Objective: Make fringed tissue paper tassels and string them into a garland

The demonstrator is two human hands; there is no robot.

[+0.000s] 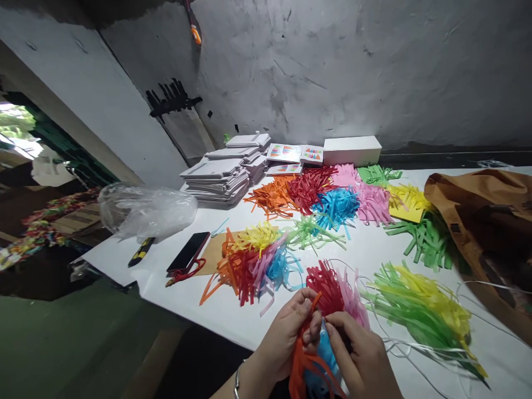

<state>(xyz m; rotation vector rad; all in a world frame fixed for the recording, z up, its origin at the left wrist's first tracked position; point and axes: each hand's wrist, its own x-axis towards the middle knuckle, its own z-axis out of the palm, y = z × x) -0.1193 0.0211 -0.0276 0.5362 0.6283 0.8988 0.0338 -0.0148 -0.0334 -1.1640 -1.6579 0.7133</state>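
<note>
My left hand (293, 327) is closed around an orange paper tassel (300, 363), its cut strips hanging down over the table's front edge. Close beside it, my right hand (359, 349) pinches finger and thumb together on a small pale bit that is too little to name. Below and between the hands shows a blue tassel (326, 354), partly hidden. Just beyond them lie a dark red tassel (326, 285) and a pink tassel (353, 296). White string (409, 346) runs in loose loops at the right, near green and yellow tassels (424, 305).
Fringed bundles in several colours cover the table's middle (257, 257) and back. Flat white boxes (220, 177) stand stacked behind, beside a white carton (352, 149). Plastic bag (147, 210), utility knife (142, 251), phone (189, 252) and red-handled scissors (187, 272) lie left; a brown bag (477, 205) right.
</note>
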